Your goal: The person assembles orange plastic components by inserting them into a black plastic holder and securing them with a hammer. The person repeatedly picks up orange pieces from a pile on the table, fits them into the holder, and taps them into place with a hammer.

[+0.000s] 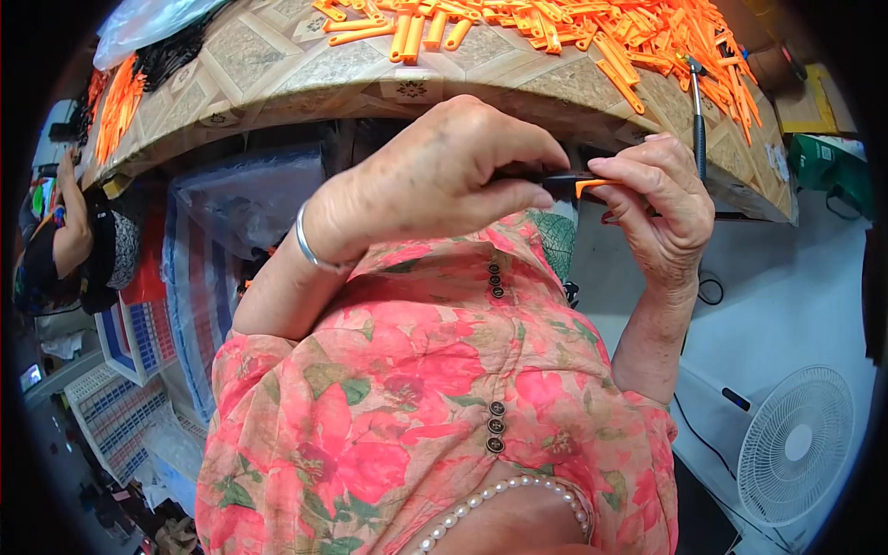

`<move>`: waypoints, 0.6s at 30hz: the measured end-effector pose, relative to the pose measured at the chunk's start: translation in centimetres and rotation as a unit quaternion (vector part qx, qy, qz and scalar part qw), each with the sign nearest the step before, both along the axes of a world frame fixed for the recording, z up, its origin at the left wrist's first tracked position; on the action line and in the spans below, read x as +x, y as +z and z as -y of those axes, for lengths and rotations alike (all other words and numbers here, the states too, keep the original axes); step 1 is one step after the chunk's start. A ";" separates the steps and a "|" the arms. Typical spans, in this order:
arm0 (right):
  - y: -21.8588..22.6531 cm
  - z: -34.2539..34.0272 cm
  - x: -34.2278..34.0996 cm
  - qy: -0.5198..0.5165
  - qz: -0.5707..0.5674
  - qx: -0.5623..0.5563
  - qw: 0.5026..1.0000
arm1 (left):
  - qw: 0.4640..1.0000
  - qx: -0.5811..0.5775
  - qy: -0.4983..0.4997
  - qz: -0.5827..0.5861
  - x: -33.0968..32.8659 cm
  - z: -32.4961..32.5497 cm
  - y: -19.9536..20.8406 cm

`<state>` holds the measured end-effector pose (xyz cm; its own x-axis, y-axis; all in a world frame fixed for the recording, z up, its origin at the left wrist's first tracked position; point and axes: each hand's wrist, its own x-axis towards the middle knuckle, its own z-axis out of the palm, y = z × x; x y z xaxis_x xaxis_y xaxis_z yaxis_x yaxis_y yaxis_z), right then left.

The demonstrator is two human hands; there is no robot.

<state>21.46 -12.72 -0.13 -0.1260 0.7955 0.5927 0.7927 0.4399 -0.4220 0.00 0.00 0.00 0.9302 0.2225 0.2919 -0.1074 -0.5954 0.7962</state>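
Note:
My left hand, with a silver bangle on its wrist, is closed on a slim black piece between thumb and fingers. The black piece reaches across to my right hand. There, thumb and fingertips pinch a small orange plastic piece, which meets the black one. Most of both pieces is hidden by my fingers. Both hands are raised in front of my body, just short of the table. On its far side lies a large pile of long orange plastic pieces, some with a hole at one end.
A small hammer-like tool with a black grip lies over the table's right edge. At the left are more orange pieces and a black heap. Another person sits beyond plastic baskets. A white fan stands lower right.

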 end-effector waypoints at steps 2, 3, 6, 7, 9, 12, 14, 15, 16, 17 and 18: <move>-0.6 0.1 -0.4 -0.031 -0.035 0.024 0.999 | 0.989 0.117 0.080 0.034 0.2 1.1 -0.1; -1.0 0.0 -0.8 -0.045 -0.059 0.031 0.997 | 0.984 0.148 0.092 0.038 0.1 1.1 0.1; -1.9 0.2 -1.4 -0.079 -0.128 0.029 0.988 | 0.970 0.207 0.118 0.038 0.0 1.2 0.2; -2.1 0.4 -1.5 -0.087 -0.150 0.013 0.985 | 0.970 0.207 0.121 0.029 0.1 1.2 0.2; -1.7 0.2 -1.2 -0.104 -0.166 0.019 0.980 | 0.987 0.093 0.130 -0.002 0.2 1.2 -0.1; -0.8 -1.0 2.1 -0.206 -0.116 0.055 0.970 | 0.954 -0.261 0.141 -0.042 0.8 0.5 -1.9; -2.5 -1.4 8.7 -0.347 0.050 0.062 0.934 | 0.907 -0.388 0.155 -0.048 1.2 -1.1 -3.9; -3.9 -1.5 12.1 -0.395 0.175 0.070 0.899 | 0.868 -0.466 0.165 -0.048 1.3 -1.5 -4.6; -5.2 -1.7 14.7 -0.412 0.213 0.050 0.885 | 0.851 -0.496 0.168 -0.033 1.4 -1.8 -5.2; -6.5 -1.8 16.9 -0.429 0.252 0.031 0.867 | 0.834 -0.525 0.169 -0.018 1.6 -1.9 -5.8; -6.3 -2.3 16.9 -0.445 0.291 0.010 0.847 | 0.815 -0.554 0.169 -0.003 1.9 -2.0 -6.1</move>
